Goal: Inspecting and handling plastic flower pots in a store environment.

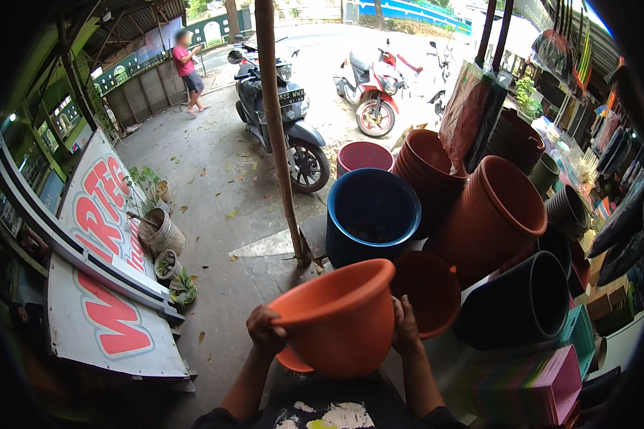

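Between my two hands is an orange plastic pot [349, 327], tilted, with its wide rim uppermost. My left hand [265, 328] grips the rim at its left side. My right hand [404, 322] is pressed against the pot's right side, with the fingers pointing up. Below the pot, part of another orange rim [295, 362] shows near my lap; the rest is hidden. Just beyond my right hand lies a dark reddish-brown pot [426, 292], its mouth facing me. A stack of blue pots [373, 217] stands farther ahead.
Stacked terracotta-coloured pots [494, 214] and a black pot [515, 300] crowd the right, with pink baskets [561, 383] lower down. A wooden pole [277, 134] rises ahead. Left are a lettered signboard [112, 322] and potted plants [161, 230]. Motorcycles [279, 107] and a person [187, 69] are beyond.
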The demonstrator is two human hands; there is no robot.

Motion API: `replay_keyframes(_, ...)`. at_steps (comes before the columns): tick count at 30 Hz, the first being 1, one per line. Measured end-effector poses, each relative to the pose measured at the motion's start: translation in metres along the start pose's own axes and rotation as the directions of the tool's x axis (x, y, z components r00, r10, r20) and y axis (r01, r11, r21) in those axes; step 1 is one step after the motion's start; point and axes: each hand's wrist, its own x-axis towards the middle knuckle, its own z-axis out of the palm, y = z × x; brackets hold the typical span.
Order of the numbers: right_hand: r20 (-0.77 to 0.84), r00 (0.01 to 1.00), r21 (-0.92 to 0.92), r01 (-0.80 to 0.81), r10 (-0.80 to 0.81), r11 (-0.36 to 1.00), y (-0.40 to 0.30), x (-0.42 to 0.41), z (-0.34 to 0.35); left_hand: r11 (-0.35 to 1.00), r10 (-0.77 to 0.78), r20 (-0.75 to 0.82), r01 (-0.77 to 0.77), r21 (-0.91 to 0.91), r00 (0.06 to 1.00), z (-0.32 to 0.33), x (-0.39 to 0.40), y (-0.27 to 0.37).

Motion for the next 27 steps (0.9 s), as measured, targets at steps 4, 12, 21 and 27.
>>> replay_keyframes(4,-0.169,0.985,0.182,0.076,-0.045,0.98,-0.054,-0.024,0.027,0.778,0.58,0.283,-0.623,0.087,0.764,0.014,0.029,0.061)
replay_keyframes(12,-0.137,0.98,0.044,0.151,-0.144,0.988,-0.094,-0.067,-0.038,0.926,0.344,0.33,-0.375,0.033,0.879,0.073,0.004,0.117)
replay_keyframes(21,-0.224,0.856,-0.291,0.398,-0.467,0.87,-0.126,-0.093,-0.1,0.838,-0.345,0.56,0.516,-0.177,0.753,0.163,-0.026,0.084)
replay_keyframes(27,-0.271,0.681,-0.72,0.326,-0.68,0.613,-0.104,-0.049,-0.171,0.956,-0.272,0.563,0.284,0.067,0.78,0.219,-0.046,0.035)
